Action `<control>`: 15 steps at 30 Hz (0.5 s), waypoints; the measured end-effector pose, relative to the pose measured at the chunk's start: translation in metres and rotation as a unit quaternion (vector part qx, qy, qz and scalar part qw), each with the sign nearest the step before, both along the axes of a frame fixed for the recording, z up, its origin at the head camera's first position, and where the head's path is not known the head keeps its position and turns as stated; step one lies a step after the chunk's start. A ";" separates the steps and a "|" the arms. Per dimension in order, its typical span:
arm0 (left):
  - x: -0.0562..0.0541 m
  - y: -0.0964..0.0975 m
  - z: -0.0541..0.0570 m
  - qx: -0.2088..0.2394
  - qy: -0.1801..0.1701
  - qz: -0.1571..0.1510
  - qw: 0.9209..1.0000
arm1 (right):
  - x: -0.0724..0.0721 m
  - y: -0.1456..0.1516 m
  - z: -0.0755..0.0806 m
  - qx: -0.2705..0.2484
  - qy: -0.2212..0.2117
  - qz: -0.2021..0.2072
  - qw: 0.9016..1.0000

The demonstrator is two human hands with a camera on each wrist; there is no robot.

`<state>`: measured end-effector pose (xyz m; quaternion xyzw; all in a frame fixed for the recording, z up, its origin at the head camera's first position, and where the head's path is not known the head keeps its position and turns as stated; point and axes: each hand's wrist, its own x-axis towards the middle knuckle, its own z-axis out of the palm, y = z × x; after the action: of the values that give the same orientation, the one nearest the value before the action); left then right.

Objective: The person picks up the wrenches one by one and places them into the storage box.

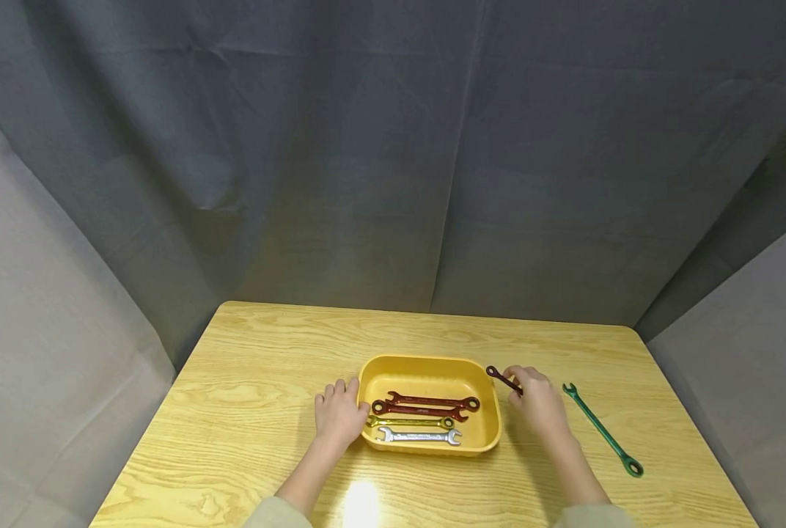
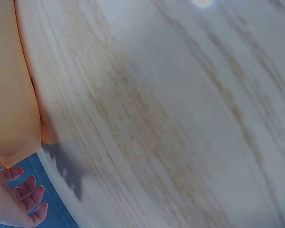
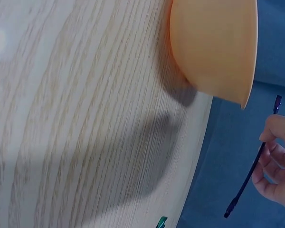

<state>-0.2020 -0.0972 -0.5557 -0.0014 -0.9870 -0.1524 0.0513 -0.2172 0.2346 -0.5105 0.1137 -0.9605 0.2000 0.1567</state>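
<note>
A yellow plastic bin (image 1: 432, 364) stands on the table holding several wrenches: two red wrenches (image 1: 432, 401), a yellow-gold wrench (image 1: 413, 422) and a silver wrench (image 1: 419, 437). My left hand (image 1: 340, 416) grips the bin's left end, thumb over the rim and fingers outside. In the left wrist view, those fingers (image 2: 26, 192) show beyond the bin's wall. Just off the bin's right rim, my right hand (image 1: 534, 396) pinches a dark purple wrench (image 1: 501, 378), raised above the table. The right wrist view shows this wrench (image 3: 249, 175) between thumb and fingers, both ends sticking out.
A long green wrench (image 1: 603, 429) lies slantwise on the wooden table (image 1: 254, 411), right of my right hand. Dark grey curtains (image 1: 340, 183) hang behind the table, with paler cloth at both sides.
</note>
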 end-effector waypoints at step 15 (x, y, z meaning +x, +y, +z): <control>-0.001 0.000 -0.001 0.002 -0.003 -0.001 1.000 | -0.001 -0.029 0.002 0.011 -0.002 0.018 1.000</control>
<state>-0.2026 -0.0968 -0.5569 -0.0021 -0.9868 -0.1546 0.0487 -0.2180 0.2052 -0.5086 0.1322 -0.9608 0.1925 0.1496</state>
